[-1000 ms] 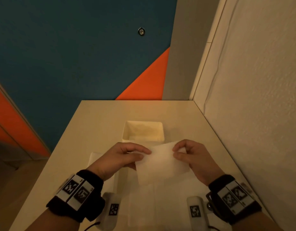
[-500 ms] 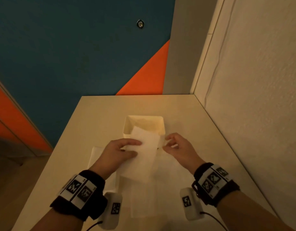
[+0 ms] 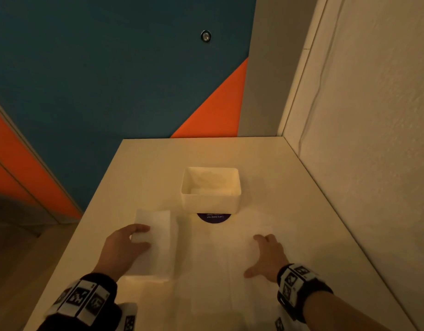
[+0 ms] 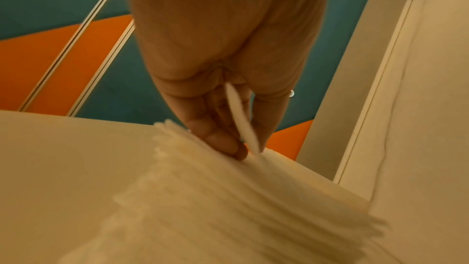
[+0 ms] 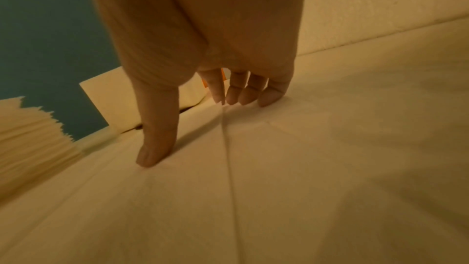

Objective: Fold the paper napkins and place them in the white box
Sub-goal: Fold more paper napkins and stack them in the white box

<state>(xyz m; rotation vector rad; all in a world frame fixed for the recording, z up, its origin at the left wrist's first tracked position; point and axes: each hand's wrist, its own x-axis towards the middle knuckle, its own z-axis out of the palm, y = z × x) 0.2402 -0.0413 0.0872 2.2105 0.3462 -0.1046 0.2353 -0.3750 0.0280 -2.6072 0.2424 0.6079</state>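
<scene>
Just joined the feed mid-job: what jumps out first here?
The white box stands mid-table with paper already inside. To its near left, the left hand pinches a sheet off the napkin stack. The right hand presses flat, fingers spread, on an unfolded napkin before the box.

Soft, creased paper napkins [image 3: 156, 244] lie on a smooth matt table [image 3: 144, 168] beside a rough-textured wall [image 3: 373, 139].

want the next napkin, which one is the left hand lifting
The top napkin of the stack, pinched by the left hand; the open sheet lies flat.
</scene>
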